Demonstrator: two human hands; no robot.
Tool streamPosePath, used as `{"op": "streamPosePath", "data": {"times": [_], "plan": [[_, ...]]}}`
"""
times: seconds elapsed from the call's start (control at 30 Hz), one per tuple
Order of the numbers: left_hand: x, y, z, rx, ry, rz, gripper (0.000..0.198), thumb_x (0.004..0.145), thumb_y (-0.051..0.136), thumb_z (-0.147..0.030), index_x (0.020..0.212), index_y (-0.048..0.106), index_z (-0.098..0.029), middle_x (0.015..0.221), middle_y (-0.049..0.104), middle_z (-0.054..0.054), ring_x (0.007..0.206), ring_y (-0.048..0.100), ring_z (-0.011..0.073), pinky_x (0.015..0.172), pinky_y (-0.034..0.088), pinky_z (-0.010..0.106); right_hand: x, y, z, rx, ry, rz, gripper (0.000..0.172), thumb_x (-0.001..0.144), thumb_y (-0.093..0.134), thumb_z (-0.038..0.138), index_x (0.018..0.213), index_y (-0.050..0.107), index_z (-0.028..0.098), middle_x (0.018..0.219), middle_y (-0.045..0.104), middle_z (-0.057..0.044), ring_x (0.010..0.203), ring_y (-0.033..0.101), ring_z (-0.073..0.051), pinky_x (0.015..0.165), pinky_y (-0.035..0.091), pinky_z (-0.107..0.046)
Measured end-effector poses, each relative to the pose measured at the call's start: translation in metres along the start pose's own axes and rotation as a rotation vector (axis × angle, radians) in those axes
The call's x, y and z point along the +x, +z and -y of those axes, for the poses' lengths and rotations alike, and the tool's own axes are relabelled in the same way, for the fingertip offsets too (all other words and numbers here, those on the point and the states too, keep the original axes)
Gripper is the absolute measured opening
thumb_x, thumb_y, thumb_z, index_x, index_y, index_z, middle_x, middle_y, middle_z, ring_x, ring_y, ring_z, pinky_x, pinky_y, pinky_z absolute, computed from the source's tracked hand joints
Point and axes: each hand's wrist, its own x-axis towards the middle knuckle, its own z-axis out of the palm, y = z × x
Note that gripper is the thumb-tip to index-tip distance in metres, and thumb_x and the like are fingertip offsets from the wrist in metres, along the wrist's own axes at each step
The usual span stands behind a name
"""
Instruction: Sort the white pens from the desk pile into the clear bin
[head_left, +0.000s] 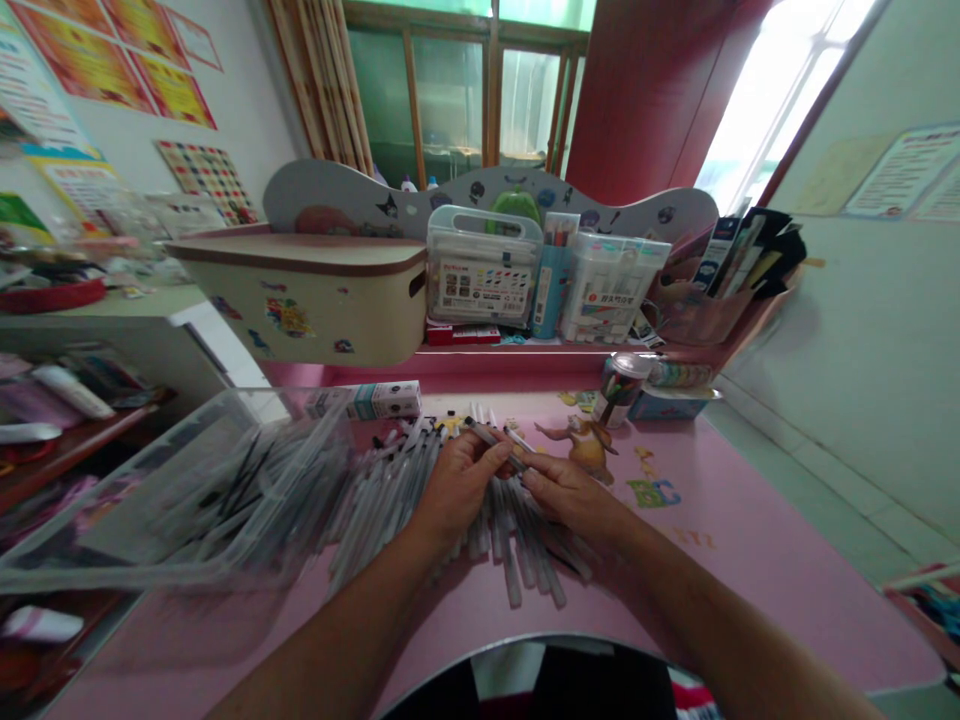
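My left hand [459, 485] and my right hand [570, 492] meet over the middle of the pink desk [720, 590]. Both have their fingers closed on one slim pen [514, 460] with a dark end, held slantwise between them. Beneath and around the hands lie many translucent pen barrels [401, 490], spread in a fan with dark tips toward the back. Several loose barrels [525, 560] point toward me below the hands. A clear plastic box [277, 520] to the left holds more such pens, partly blurred.
A small white carton [386, 400] lies behind the pens. At the back right stand a can [626, 380] and a blue box [675, 404]. The raised shelf carries a lidded cream bin [322, 305], clear marker cases [484, 275] and a pen holder [694, 310].
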Motion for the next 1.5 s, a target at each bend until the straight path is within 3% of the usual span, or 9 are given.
{"op": "streamPosePath", "data": {"times": [0.13,0.27,0.4,0.5,0.67,1.0,1.23,1.37,1.5], "plan": [[0.003,-0.001,-0.001,-0.166,-0.074,-0.075,0.032,0.074,0.075,-0.036,0.095,0.06,-0.017,0.073,0.063,-0.001,0.06,0.057,0.0111,0.058,0.047,0.023,0.002,-0.006,-0.005,0.141,0.136,-0.048,0.033,0.083,0.064,0.043,0.104,0.067,0.017,0.061,0.049,0.004,0.049,0.037,-0.008,0.044,0.027,-0.021],[0.001,0.0,-0.003,-0.339,-0.2,-0.019,0.056,0.073,0.075,-0.031,0.118,0.045,-0.022,0.065,0.059,-0.005,0.051,0.05,0.01,0.047,0.039,0.019,0.007,-0.016,-0.009,0.188,0.16,-0.214,0.014,0.076,0.06,0.032,0.082,0.061,0.019,0.048,0.037,0.009,0.039,0.028,-0.007,0.038,0.017,-0.02],[-0.004,0.0,-0.007,-0.462,-0.388,0.199,0.034,0.078,0.066,-0.022,0.108,0.05,-0.021,0.055,0.048,-0.007,0.044,0.038,0.0077,0.042,0.032,0.017,0.011,-0.015,-0.007,0.312,0.162,-0.261,0.015,0.064,0.057,0.024,0.079,0.058,0.019,0.046,0.034,0.01,0.036,0.022,-0.006,0.035,0.015,-0.019],[-0.006,-0.003,-0.007,-0.529,-0.504,0.338,0.016,0.079,0.061,-0.017,0.094,0.056,-0.018,0.052,0.043,-0.006,0.042,0.034,0.0062,0.041,0.03,0.016,0.01,-0.009,-0.007,0.38,0.239,-0.287,0.016,0.073,0.06,0.034,0.075,0.055,0.019,0.048,0.033,0.01,0.036,0.016,-0.004,0.033,0.01,-0.018],[-0.006,-0.004,-0.003,-0.618,-0.562,0.387,0.012,0.076,0.061,-0.013,0.088,0.061,-0.016,0.051,0.042,-0.005,0.04,0.032,0.0049,0.038,0.028,0.015,0.005,-0.005,-0.01,0.448,0.299,-0.152,0.041,0.081,0.061,0.052,0.061,0.045,0.02,0.044,0.031,0.01,0.034,0.019,-0.004,0.032,0.015,-0.017],[-0.01,0.003,0.0,-0.554,-0.412,0.249,0.032,0.071,0.075,-0.013,0.103,0.07,-0.012,0.08,0.068,0.005,0.067,0.062,0.0102,0.067,0.055,0.024,0.011,-0.007,-0.012,0.616,0.334,-0.143,0.042,0.076,0.069,0.048,0.059,0.042,0.02,0.041,0.027,0.012,0.033,0.013,-0.002,0.03,0.012,-0.015],[0.0,0.003,0.005,-0.145,-0.109,-0.112,0.033,0.072,0.078,-0.043,0.086,0.075,-0.014,0.081,0.068,0.005,0.067,0.061,0.012,0.051,0.048,0.019,0.013,-0.012,-0.018,0.592,0.182,-0.171,0.04,0.074,0.073,0.044,0.068,0.041,0.021,0.048,0.034,0.012,0.034,0.018,-0.002,0.031,0.013,-0.014],[0.002,0.002,0.007,-0.246,-0.169,-0.103,0.034,0.072,0.078,-0.043,0.085,0.073,-0.013,0.086,0.073,0.008,0.075,0.068,0.0148,0.065,0.056,0.023,0.012,-0.015,-0.014,0.583,0.121,-0.125,0.032,0.069,0.076,0.029,0.089,0.051,0.023,0.048,0.036,0.014,0.034,0.019,-0.003,0.032,0.013,-0.014],[0.001,0.003,0.009,-0.274,-0.2,-0.074,0.03,0.074,0.078,-0.04,0.086,0.073,-0.012,0.085,0.075,0.009,0.076,0.07,0.0152,0.069,0.056,0.022,0.012,-0.015,-0.015,0.582,0.175,-0.146,0.032,0.075,0.071,0.046,0.084,0.053,0.02,0.051,0.04,0.011,0.034,0.02,-0.002,0.032,0.011,-0.015]]}}
